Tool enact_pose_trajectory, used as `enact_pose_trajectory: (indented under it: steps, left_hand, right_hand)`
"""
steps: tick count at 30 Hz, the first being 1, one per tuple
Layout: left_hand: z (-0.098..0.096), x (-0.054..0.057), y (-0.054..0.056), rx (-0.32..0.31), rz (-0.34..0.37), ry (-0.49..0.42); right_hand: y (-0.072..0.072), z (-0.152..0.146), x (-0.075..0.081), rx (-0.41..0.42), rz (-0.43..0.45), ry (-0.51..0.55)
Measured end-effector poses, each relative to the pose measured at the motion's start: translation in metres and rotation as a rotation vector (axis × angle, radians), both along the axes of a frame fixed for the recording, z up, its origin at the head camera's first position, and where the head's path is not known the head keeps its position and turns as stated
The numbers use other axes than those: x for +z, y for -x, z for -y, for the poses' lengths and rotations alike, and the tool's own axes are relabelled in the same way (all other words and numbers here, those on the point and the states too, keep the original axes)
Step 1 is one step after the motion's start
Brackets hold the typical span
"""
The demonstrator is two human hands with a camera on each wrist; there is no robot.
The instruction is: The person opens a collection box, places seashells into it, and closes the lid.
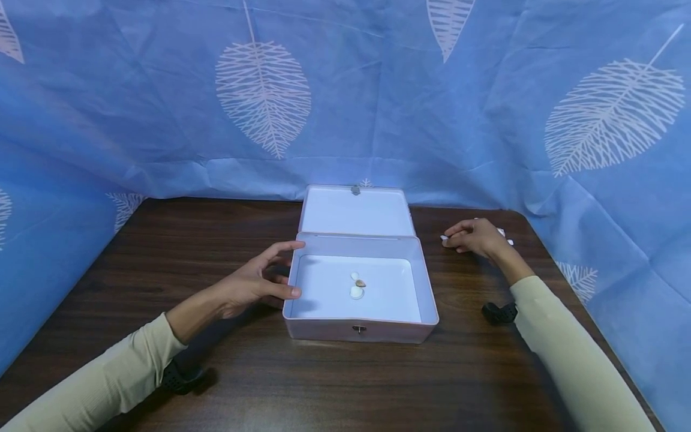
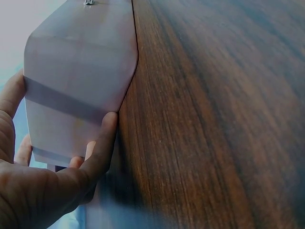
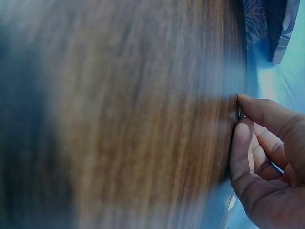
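At the left of the worktop (image 1: pixel 302 384), your left hand (image 1: pixel 245 291) has its thumb and fingers spread wide apart, touching the left wall of the pale box (image 1: pixel 324 330) without closing round it, while the lid (image 1: pixel 356 210) lies open on the far side and two white pieces (image 1: pixel 357 293) and a brownish piece (image 1: pixel 360 284) sit on the box floor. To the right of the box, your right hand (image 1: pixel 475 237) has its fingers nearly together, pinching a small white piece (image 1: pixel 444 238) at the tips, with more white bits (image 1: pixel 510 242) partly hidden just beyond that hand.
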State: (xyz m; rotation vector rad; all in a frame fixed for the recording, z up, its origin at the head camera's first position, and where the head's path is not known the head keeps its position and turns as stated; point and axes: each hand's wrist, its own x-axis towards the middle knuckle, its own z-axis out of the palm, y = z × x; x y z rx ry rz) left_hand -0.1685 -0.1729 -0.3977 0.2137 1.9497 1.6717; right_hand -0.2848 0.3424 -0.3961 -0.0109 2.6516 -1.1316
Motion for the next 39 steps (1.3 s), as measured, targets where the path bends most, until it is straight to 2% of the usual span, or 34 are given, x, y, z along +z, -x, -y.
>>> enact_pose_trajectory:
  steps: [17, 30, 39]
  left_hand:
    - [0.002, 0.001, 0.000, -0.010, 0.001, -0.003]
    - [0.001, 0.000, 0.001, -0.016, -0.006, -0.009]
    - [0.002, 0.001, 0.001, -0.020, -0.005, -0.005]
  right_hand:
    - [-0.007, 0.003, -0.002, 0.015, -0.061, -0.013]
    - [-0.021, 0.011, -0.001, 0.004, -0.091, 0.063]
    - [-0.032, 0.019, 0.001, 0.046, -0.116, 0.108]
